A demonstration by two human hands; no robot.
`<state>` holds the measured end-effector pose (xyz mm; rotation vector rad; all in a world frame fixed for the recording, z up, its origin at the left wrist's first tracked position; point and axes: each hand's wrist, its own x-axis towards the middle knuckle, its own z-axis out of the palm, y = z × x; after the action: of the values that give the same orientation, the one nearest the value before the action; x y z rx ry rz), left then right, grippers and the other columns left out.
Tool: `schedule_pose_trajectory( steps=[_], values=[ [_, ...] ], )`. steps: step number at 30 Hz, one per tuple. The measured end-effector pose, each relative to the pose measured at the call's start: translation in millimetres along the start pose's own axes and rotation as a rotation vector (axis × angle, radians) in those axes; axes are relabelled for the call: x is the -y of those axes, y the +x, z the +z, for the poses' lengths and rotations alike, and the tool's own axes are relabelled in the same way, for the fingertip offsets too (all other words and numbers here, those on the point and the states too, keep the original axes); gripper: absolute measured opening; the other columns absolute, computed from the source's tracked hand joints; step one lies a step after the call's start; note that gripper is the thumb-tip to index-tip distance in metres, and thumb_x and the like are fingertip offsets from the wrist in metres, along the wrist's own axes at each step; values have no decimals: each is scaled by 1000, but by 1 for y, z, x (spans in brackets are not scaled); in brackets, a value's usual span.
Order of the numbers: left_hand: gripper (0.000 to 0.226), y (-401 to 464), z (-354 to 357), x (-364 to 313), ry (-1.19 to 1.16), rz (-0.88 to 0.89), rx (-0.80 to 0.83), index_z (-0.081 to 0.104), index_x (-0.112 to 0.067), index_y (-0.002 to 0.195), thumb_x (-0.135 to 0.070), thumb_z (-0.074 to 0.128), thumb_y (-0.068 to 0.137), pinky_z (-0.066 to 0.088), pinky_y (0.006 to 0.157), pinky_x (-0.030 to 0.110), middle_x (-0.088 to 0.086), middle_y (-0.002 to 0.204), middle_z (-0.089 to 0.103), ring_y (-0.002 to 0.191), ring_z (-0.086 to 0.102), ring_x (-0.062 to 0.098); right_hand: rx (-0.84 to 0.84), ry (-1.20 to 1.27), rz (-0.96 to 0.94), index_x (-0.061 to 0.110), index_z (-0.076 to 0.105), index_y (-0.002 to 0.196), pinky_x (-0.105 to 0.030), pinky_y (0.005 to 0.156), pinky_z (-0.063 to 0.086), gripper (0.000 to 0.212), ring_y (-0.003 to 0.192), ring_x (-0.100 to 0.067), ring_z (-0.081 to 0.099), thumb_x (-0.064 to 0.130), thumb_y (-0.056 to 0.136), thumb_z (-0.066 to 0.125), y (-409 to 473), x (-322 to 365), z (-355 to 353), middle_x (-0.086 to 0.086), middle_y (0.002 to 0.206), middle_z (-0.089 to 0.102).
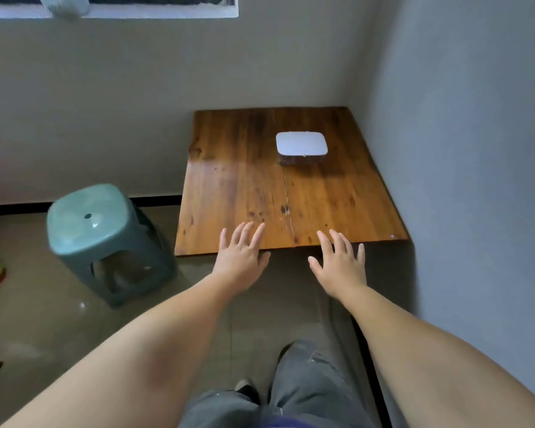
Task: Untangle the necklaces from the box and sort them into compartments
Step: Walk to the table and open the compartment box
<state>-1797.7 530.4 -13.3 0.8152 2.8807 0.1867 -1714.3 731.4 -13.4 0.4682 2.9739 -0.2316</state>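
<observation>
A small square box (301,147) with a white lid stands closed toward the far right of a brown wooden table (244,186). Its contents are hidden, so no necklaces show. My left hand (241,254) hovers palm down over the table's near edge, fingers spread, holding nothing. My right hand (340,262) is stretched out beside it, just short of the near edge, also spread and holding nothing. Both hands are well short of the box.
The table sits in a corner, with walls along its far and right sides. A green plastic stool (105,242) stands on the floor to the left of the table. My legs in grey trousers (291,390) are at the bottom.
</observation>
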Motion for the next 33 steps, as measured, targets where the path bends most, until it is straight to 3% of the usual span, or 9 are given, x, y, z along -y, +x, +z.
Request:
schedule_pose_trajectory(
  steps=[5, 9, 18, 21, 24, 29, 33],
  values=[
    [62, 109, 6, 11, 1, -9, 29, -2, -25, 147, -52, 19, 96, 1, 117, 52, 4, 158, 10, 145, 2, 23, 13, -16, -26, 27, 8, 148, -55, 114, 5, 62, 146, -24, 6, 53, 96, 28, 122, -19, -4, -5, 159, 10],
    [62, 194, 7, 9, -99, -122, 75, 2, -21, 148, -50, 21, 97, 3, 118, 49, 4, 159, 8, 146, 1, 21, 26, -54, -71, 29, 10, 148, -54, 115, 5, 64, 146, -26, 8, 57, 93, 27, 214, -38, -11, -5, 159, 12],
    [57, 373, 18, -15, -834, -508, 60, 16, -21, 147, -47, 29, 98, 22, 111, 34, 0, 157, 19, 143, 21, 18, 97, -83, -296, 25, 25, 146, -48, 115, 10, 63, 145, -26, 17, 50, 91, 46, 409, -62, 9, -5, 157, 23],
    [50, 401, 28, -14, -1097, -589, 29, 27, -21, 144, -43, 27, 100, 24, 99, 25, -1, 151, 33, 138, 30, 17, 84, -67, -319, 24, 28, 145, -49, 115, 9, 64, 145, -26, 16, 47, 90, 51, 435, -67, 33, -6, 156, 24],
    [51, 416, 42, -11, -1272, -715, 4, 25, -22, 145, -45, 25, 99, 25, 107, 32, -1, 153, 30, 140, 27, 18, -22, -77, -357, 21, 40, 139, -54, 112, 13, 61, 141, -30, 28, 43, 86, 61, 442, -73, 51, -10, 150, 36],
    [48, 415, 58, -12, -1354, -747, -68, 34, -27, 141, -47, 24, 99, 28, 98, 24, -8, 143, 41, 125, 37, 5, -186, 14, -372, 18, 59, 123, -56, 109, 20, 46, 123, -35, 50, 37, 82, 68, 451, -74, 53, -14, 132, 56],
    [45, 416, 61, -10, -1406, -769, -76, 41, -32, 136, -51, 24, 98, 33, 101, 27, -18, 127, 46, 115, 40, 0, -232, 12, -473, 10, 64, 116, -56, 105, 31, 40, 113, -38, 58, 32, 82, 70, 452, -76, 37, -19, 122, 63]
  ],
)
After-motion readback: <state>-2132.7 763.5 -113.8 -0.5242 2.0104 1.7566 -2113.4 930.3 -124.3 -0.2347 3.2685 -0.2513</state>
